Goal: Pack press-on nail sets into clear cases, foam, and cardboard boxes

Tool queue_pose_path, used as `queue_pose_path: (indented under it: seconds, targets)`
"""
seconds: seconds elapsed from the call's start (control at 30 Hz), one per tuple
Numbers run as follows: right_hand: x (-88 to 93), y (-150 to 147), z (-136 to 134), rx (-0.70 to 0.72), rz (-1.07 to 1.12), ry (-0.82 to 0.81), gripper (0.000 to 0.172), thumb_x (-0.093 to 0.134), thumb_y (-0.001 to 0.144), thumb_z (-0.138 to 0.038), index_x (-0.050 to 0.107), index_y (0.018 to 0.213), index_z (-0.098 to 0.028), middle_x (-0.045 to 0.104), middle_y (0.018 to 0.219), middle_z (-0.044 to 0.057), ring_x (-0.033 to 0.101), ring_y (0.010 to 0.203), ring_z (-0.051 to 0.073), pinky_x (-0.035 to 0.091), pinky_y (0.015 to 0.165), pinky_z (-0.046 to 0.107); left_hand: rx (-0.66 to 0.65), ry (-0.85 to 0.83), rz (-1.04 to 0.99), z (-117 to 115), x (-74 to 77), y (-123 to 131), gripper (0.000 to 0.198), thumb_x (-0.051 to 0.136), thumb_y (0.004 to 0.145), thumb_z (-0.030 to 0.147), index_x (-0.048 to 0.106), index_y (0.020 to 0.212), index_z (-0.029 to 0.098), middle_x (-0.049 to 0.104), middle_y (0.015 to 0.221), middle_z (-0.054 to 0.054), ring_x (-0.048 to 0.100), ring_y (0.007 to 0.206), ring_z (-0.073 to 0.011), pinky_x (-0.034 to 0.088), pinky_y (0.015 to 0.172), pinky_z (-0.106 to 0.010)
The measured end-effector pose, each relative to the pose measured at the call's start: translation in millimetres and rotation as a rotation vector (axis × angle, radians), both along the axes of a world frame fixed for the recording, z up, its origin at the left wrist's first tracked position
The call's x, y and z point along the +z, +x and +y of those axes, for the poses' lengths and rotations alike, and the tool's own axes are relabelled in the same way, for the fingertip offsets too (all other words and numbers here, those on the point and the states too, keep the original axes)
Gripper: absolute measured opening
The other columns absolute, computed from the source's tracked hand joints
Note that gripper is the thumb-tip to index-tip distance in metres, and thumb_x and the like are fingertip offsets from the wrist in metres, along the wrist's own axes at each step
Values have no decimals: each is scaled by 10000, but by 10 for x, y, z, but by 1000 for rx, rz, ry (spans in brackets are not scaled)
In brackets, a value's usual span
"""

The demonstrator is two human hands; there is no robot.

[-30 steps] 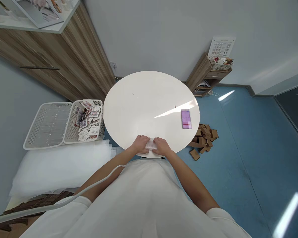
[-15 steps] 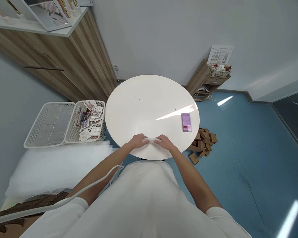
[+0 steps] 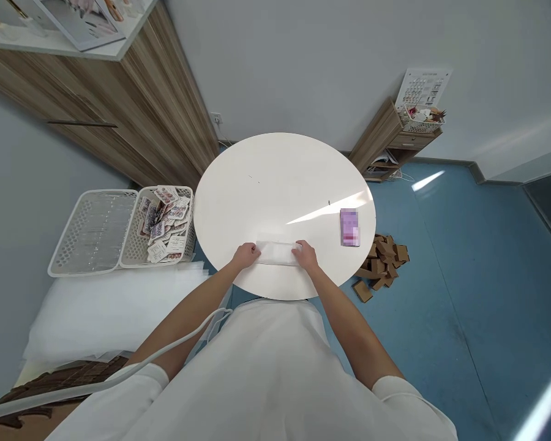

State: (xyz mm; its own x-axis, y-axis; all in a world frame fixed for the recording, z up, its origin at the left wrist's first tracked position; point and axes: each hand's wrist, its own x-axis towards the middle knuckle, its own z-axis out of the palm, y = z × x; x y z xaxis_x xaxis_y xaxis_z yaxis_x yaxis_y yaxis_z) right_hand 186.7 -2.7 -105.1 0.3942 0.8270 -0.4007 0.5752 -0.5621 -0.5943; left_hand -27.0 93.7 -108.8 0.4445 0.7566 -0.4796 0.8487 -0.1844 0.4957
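A white, flat, translucent packet [image 3: 277, 252] lies stretched across the near part of the round white table [image 3: 280, 177]. My left hand [image 3: 245, 255] grips its left end with closed fingers. My right hand [image 3: 307, 255] grips its right end the same way. Both hands rest on the tabletop close to its near edge. What the packet contains cannot be made out.
A purple phone [image 3: 349, 227] lies at the table's right edge. Left of the table stand two white baskets [image 3: 96, 229], one filled with several small cards [image 3: 163, 222]. White sheets [image 3: 110, 306] lie below them. Brown cardboard boxes [image 3: 381, 260] are piled on the blue floor.
My hands have moved apart and a little further onto the table, and the white packet between them now lies spread out to its full length instead of bunched up.
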Motion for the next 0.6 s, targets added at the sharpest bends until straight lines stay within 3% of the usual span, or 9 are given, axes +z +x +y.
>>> queue_pose_path:
  seconds: [0.1,0.2,0.3,0.4,0.5,0.6]
  targets:
    - [-33,7,-42,-25,-52,22,413,440,778,-307,404,1178,-209,532,1119,76,503,1022,215,424,807,327,87,37,30,-60,35,24,313,466,720,343,501,975,165,591,876,-72,558,799,-213,415,603,-293]
    - [-36,15,-157,-92,-107,59,595,480,750,-348,282,1276,-155,397,1256,152,387,1155,277,374,889,408,116,278,3,-178,123,100,521,464,737,346,357,1206,146,494,1150,-124,474,1037,-247,403,791,-347]
    - [-26,7,-277,-143,-87,-3,742,498,727,-409,166,1325,-123,270,1338,185,289,1230,302,361,904,444,-184,425,-82,-341,198,211,512,438,772,360,351,1245,186,369,1305,-116,333,1188,-266,303,932,-389]
    - [-27,-18,-296,-177,25,-39,808,522,704,-425,125,1338,-121,281,1341,176,341,1217,259,402,880,376,-468,410,-87,-497,209,308,521,462,770,398,365,1258,245,294,1373,-94,266,1234,-284,236,967,-431]
    - [-35,-18,-216,-253,156,-4,812,575,657,-417,200,1317,-130,392,1279,166,445,1134,244,439,812,336,-551,395,-19,-589,183,352,572,486,760,424,333,1288,265,264,1393,-111,247,1245,-300,206,965,-469]
    - [-30,13,-148,-245,265,-18,614,589,638,-400,418,1176,-157,560,1097,115,559,947,224,454,728,320,-576,384,22,-607,169,344,632,506,747,447,286,1316,279,218,1416,-120,219,1261,-310,180,970,-493]
